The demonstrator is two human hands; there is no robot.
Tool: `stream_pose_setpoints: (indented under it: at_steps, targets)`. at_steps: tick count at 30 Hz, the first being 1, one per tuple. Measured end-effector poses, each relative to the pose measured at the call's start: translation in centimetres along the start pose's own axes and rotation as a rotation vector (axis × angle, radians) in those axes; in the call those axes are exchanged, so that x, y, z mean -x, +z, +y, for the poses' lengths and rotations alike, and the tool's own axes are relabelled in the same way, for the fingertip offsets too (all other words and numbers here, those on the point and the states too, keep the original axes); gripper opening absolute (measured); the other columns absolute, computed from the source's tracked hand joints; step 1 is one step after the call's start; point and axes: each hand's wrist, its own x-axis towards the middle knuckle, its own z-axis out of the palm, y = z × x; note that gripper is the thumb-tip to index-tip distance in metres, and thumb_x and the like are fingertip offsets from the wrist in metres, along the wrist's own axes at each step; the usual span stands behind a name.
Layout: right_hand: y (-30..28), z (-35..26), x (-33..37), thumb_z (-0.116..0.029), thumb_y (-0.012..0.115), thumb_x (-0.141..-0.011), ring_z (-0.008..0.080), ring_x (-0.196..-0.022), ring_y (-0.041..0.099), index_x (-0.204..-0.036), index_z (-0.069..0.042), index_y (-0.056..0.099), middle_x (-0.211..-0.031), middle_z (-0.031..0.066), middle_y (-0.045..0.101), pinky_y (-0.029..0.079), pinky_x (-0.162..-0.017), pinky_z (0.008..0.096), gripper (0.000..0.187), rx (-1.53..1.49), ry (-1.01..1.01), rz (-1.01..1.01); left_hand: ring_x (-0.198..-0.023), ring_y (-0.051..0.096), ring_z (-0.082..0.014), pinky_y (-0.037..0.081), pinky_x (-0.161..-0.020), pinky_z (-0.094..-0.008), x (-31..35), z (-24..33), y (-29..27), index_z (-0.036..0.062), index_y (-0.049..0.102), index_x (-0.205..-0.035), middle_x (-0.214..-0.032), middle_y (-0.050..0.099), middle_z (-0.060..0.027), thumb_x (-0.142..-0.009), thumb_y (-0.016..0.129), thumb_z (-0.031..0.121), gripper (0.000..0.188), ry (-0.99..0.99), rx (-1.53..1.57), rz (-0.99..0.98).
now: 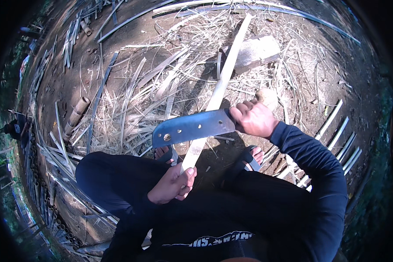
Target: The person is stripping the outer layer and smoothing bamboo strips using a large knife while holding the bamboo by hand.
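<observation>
My left hand is closed round the lower end of a long pale bamboo strip. From there the strip slants up and away, its far end beside a short log. In my right hand is a broad-bladed cleaver, the fingers wrapped round its handle. A rounded, light-brown end shows beyond the fist. The dark blade, pierced by several holes, lies crosswise over the strip and hides a part of it. Whether its edge touches the strip, I cannot tell.
Thin shavings cover the ground ahead. A bamboo tube lies to the left, with loose split strips around it. More pale strips lie at right. My sandalled feet are just below the blade. Bamboo poles are stacked at far left.
</observation>
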Motion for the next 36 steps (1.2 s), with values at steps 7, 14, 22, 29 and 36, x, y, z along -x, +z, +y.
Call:
stream_pose_setpoints:
  at_steps: [7, 14, 22, 29, 36]
  targets:
    - [0.6, 1.2, -0.6, -0.028, 0.068, -0.087, 0.0405, -0.066, 0.067, -0.098, 0.000, 0.052, -0.074, 0.0216, 0.066, 0.053, -0.062, 0.0490, 0.034, -0.232, 0.594, -0.186, -0.050, 0.034, -0.0034, 0.027, -0.043, -0.0204, 0.9, -1.7, -1.0, 0.0095, 0.047, -0.098, -0.073, 0.042, 0.0029, -0.106, 0.047, 0.035, 0.027, 0.002, 0.007, 0.003]
    - [0.9, 7.5, 2.6, -0.029, 0.066, -0.088, 0.0352, -0.061, 0.067, -0.096, -0.001, 0.052, -0.070, 0.0189, 0.065, 0.054, -0.057, 0.0457, 0.032, -0.076, 0.625, -0.152, -0.048, 0.032, -0.0047, 0.026, -0.041, -0.0212, 1.9, -1.3, 0.2, 0.0090, 0.046, -0.097, -0.071, 0.039, 0.0021, -0.105, 0.050, 0.034, 0.026, -0.045, -0.013, 0.076]
    - [0.9, 2.6, 2.4, -0.023, 0.066, -0.084, 0.0285, -0.061, 0.067, -0.092, -0.004, 0.054, -0.072, 0.0114, 0.060, 0.054, -0.055, 0.0412, 0.024, 0.142, 0.096, 0.021, -0.048, 0.033, -0.0051, 0.027, -0.042, -0.0213, 3.8, -2.9, 0.2, 0.0082, 0.046, -0.099, -0.072, 0.040, 0.0020, -0.105, 0.049, 0.032, 0.025, -0.086, 0.034, 0.078]
    - [0.6, 4.5, 0.2, -0.032, 0.062, -0.091, 0.0357, -0.064, 0.068, -0.094, 0.001, 0.055, -0.070, 0.0217, 0.066, 0.055, -0.060, 0.0457, 0.035, -0.180, 0.673, -0.158, -0.048, 0.033, -0.0050, 0.028, -0.041, -0.0217, 3.9, -2.9, 0.4, 0.0072, 0.047, -0.100, -0.071, 0.041, 0.0018, -0.105, 0.050, 0.032, 0.025, -0.070, 0.047, 0.082]
    - [1.0, 12.3, 5.1, -0.030, 0.066, -0.088, 0.0368, -0.065, 0.068, -0.097, -0.002, 0.058, -0.069, 0.0193, 0.066, 0.054, -0.061, 0.0456, 0.030, -0.115, 0.682, -0.060, -0.048, 0.032, -0.0057, 0.026, -0.042, -0.0222, 7.5, -4.2, 0.6, 0.0078, 0.047, -0.098, -0.071, 0.040, 0.0018, -0.105, 0.050, 0.032, 0.025, -0.128, 0.062, 0.138]
